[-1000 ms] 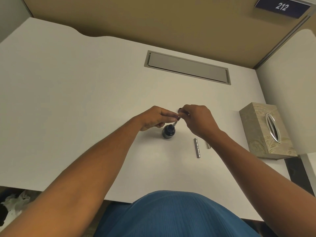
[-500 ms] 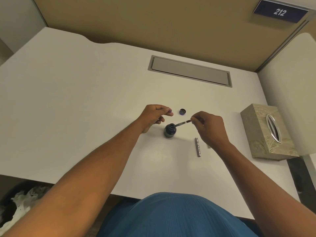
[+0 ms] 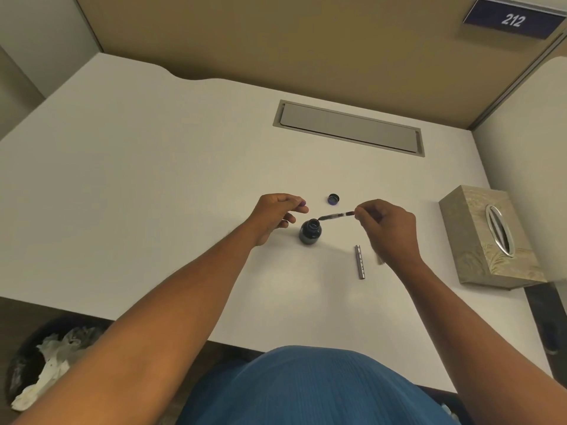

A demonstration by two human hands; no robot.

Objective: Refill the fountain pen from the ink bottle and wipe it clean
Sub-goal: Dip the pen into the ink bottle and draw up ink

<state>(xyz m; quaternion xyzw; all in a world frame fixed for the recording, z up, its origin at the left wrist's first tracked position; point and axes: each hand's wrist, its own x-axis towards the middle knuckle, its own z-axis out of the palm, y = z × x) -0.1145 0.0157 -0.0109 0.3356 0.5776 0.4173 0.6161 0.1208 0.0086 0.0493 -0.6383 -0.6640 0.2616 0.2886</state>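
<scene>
Over desk [image 3: 153, 210], pen [image 3: 336, 215] between right fingers [image 3: 363, 211]

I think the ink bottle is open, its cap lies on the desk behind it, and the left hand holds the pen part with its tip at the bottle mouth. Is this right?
Not quite: the head view shows the right hand holding the pen part, not the left hand, which holds nothing. The rest stands: the ink bottle is open, its cap lies on the desk behind it.
</scene>
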